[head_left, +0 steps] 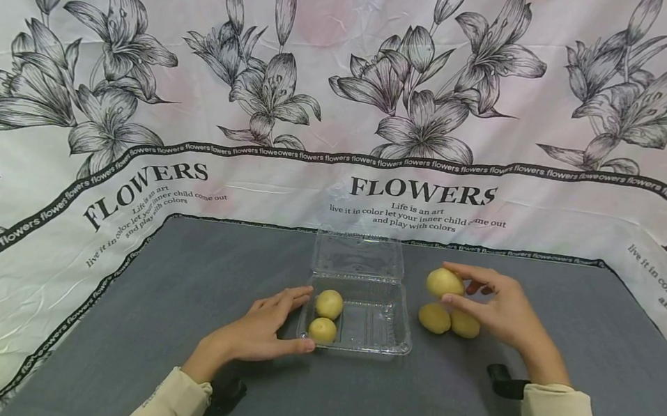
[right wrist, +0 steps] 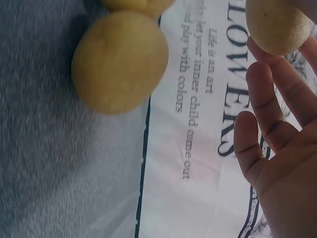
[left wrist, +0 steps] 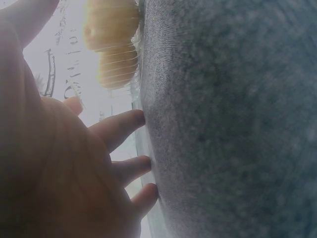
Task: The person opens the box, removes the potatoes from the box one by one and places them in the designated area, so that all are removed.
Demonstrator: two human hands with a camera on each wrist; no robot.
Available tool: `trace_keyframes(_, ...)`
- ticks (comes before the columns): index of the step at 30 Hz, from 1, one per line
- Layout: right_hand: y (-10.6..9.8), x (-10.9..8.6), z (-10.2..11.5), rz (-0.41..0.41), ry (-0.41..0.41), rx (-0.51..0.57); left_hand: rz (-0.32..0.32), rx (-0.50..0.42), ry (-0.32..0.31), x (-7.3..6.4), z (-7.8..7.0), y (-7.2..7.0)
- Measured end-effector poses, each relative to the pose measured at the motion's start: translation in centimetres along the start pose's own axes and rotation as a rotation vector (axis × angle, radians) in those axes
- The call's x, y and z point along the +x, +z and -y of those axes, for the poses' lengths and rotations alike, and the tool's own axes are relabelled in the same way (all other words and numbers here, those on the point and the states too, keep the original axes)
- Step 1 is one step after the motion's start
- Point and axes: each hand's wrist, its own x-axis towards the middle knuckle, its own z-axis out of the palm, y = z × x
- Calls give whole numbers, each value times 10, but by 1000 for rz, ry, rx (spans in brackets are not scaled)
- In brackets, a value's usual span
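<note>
My right hand (head_left: 500, 307) pinches a small yellow potato (head_left: 444, 283) between thumb and fingers, raised above the table. Two more potatoes lie just below it, one on the left (head_left: 434, 317) and one on the right (head_left: 465, 324). In the right wrist view the held potato (right wrist: 278, 25) shows at the top. A clear plastic clamshell box (head_left: 374, 349) stands mid-table with its lid (head_left: 358, 257) tipped back. Inside, along its left side, sit a far potato (head_left: 330, 304) and a near potato (head_left: 322, 330). My left hand (head_left: 263, 327) touches the box's left side, fingers spread and thumb at the front corner.
A grey cloth covers the table (head_left: 345, 406). Behind it hangs a white curtain (head_left: 285, 188) printed with flowers and lettering, which also runs down both sides. Dark wrist-worn devices show under both wrists.
</note>
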Motion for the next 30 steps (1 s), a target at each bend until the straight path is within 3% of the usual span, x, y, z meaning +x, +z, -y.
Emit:
trace_keyframes(15, -24, -11, -22, 31, 110, -41, 2, 1, 11, 0, 1, 0)
trace_keyframes(30, -38, -24, -49, 69, 163, -80, 1, -1, 14, 0, 0, -1)
